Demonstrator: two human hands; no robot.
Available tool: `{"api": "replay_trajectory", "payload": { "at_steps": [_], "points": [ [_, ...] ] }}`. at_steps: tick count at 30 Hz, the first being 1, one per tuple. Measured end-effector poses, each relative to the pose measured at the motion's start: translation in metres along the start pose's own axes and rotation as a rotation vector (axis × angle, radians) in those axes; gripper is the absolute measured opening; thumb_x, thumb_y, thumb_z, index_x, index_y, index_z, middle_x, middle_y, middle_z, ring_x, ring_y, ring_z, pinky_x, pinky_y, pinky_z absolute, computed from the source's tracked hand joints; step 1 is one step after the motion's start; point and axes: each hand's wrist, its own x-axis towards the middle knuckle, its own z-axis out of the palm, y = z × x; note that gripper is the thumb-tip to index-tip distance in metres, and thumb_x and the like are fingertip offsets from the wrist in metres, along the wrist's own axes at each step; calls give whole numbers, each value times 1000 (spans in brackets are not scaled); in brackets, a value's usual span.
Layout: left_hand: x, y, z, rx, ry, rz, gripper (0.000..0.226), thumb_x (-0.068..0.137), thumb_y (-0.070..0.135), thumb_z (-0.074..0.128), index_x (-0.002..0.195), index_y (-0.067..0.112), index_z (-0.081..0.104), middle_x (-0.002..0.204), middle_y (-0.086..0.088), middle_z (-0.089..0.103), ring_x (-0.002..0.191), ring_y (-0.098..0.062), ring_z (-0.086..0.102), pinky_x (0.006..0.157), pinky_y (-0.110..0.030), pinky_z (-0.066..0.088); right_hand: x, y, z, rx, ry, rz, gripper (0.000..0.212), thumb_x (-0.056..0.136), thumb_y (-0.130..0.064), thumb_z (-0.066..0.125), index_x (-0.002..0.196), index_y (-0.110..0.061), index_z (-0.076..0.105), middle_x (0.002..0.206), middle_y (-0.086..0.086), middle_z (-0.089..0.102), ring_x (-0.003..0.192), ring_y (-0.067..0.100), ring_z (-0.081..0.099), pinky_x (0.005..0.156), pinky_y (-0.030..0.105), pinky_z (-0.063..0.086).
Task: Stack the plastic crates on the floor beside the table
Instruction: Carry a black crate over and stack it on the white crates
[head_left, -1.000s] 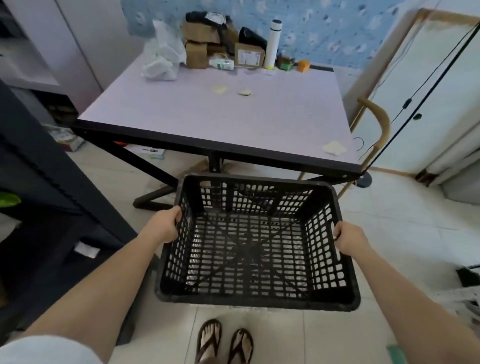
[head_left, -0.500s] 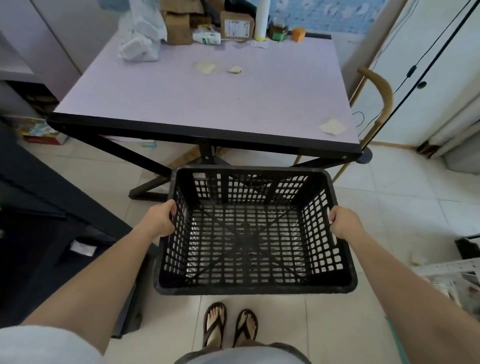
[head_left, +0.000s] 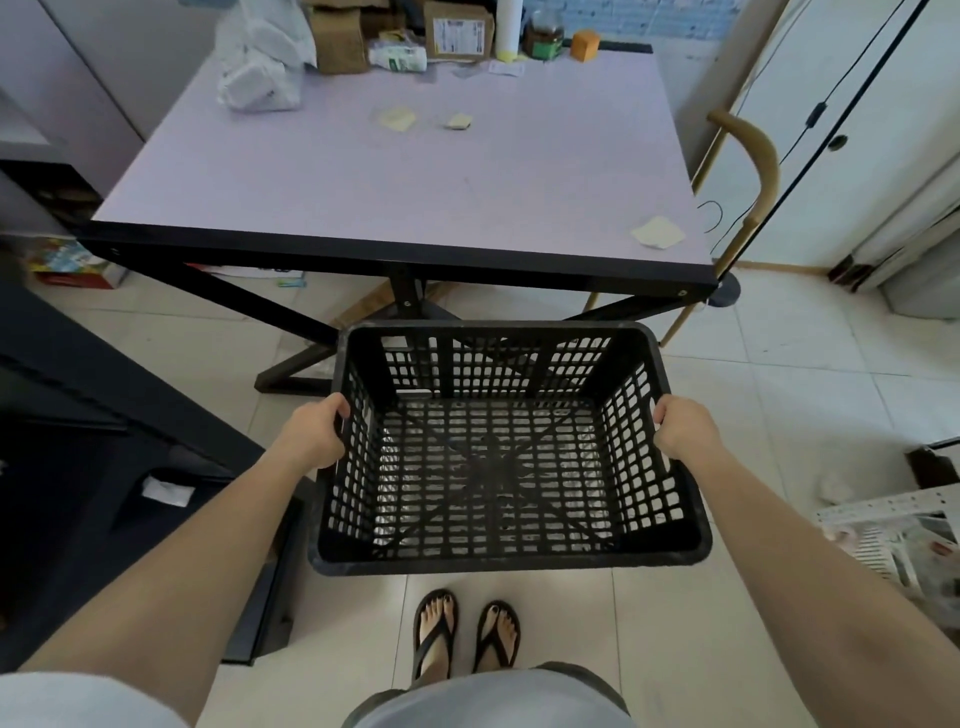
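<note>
A black plastic crate (head_left: 506, 558) with lattice walls and an empty bottom hangs in front of me, above the tiled floor. My left hand (head_left: 317, 434) grips its left rim, fingers curled over the edge. My right hand (head_left: 683, 426) grips the right rim the same way. The crate sits just short of the near edge of the lilac table (head_left: 415, 176). Only this one crate is in view.
Boxes, a white bag and a bottle crowd the table's far edge. A dark cabinet (head_left: 78, 415) stands at my left. A wooden chair back (head_left: 753, 156) rises at the table's right corner. White clutter (head_left: 904, 535) lies on the floor at right. My sandalled feet (head_left: 465, 634) are below the crate.
The view has tilted down and nearer to the table. The crate stays in both hands and now hangs lower, closer to my body and feet.
</note>
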Motion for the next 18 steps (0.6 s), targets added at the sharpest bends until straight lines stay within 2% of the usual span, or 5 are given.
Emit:
{"api": "replay_trajectory", "payload": {
  "at_steps": [5, 9, 12, 18],
  "points": [
    [2, -2, -1, -43, 16, 2, 40, 74, -3, 64, 104, 19, 50, 100, -7, 57, 86, -22, 51, 65, -32, 43, -4, 0, 5, -26, 24, 3, 30, 80, 5, 53, 108, -5, 58, 108, 17, 60, 99, 33, 60, 83, 38, 53],
    [1, -2, 0, -82, 31, -2, 37, 73, -4, 62, 97, 20, 48, 79, 2, 51, 75, -21, 51, 48, -26, 36, -2, 3, 5, -26, 4, -5, 30, 81, 3, 55, 109, -7, 59, 109, 16, 61, 100, 33, 60, 82, 37, 52],
    [0, -2, -1, -103, 39, 7, 37, 73, -4, 63, 95, 21, 48, 82, -1, 54, 74, -20, 52, 51, -26, 38, -1, 4, 5, -29, 7, 1, 29, 81, 1, 58, 108, -8, 59, 107, 15, 62, 100, 32, 59, 82, 37, 51],
    [-2, 1, -5, -89, 34, 30, 38, 73, -3, 66, 95, 21, 47, 93, -5, 59, 85, -24, 55, 64, -33, 46, 1, 7, 5, -37, -4, 1, 33, 82, 0, 59, 113, -10, 59, 109, 13, 63, 102, 30, 59, 84, 35, 49]
  ]
}}
